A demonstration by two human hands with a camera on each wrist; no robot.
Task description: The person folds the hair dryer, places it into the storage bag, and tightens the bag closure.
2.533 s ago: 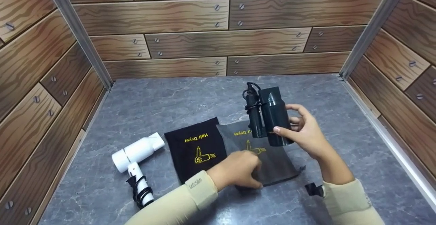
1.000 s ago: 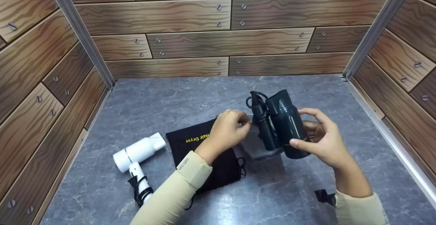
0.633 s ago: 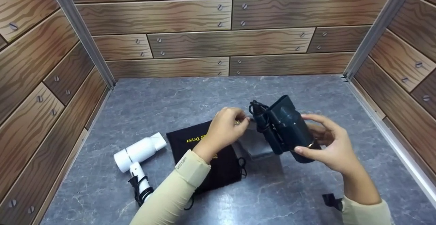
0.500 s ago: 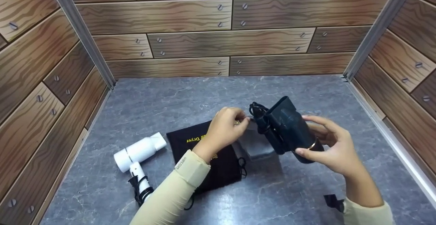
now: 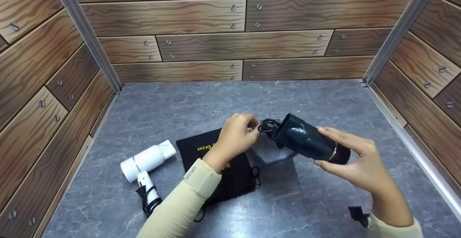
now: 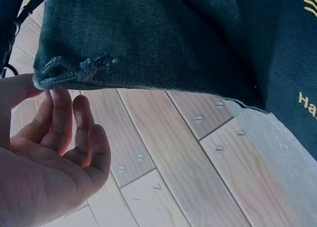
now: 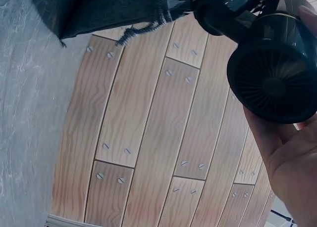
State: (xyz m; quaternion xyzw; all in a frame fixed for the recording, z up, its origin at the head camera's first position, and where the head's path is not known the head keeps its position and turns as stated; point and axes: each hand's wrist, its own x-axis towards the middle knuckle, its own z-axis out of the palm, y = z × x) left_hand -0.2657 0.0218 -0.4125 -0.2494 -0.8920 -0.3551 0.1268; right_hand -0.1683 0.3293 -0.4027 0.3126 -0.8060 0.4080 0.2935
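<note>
My right hand (image 5: 360,162) grips a black folded hair dryer (image 5: 306,137) by its barrel, tilted with the nozzle toward the left. A looped cord (image 5: 269,125) hangs at its nozzle end, close to my left fingers. My left hand (image 5: 237,133) pinches the mouth edge of a dark grey cloth pouch (image 5: 272,151), lifting it off the table. In the left wrist view the pouch (image 6: 124,39) shows a drawstring at the corner between thumb and fingers. The right wrist view shows the dryer's round grille (image 7: 272,83), with the pouch (image 7: 114,9) beside the handle.
A black pouch (image 5: 234,184) printed "Hair Dryer" lies flat under my left forearm. To its left is a white hair dryer (image 5: 147,158) with black cord wound on its handle. Wood-patterned walls (image 5: 230,43) enclose the grey marbled table (image 5: 173,104) at the back and sides.
My left hand has taken the grey pouch's edge and raised it. The black hair dryer, upright earlier, has been tipped over leftward, its nozzle now near the pouch's mouth.
</note>
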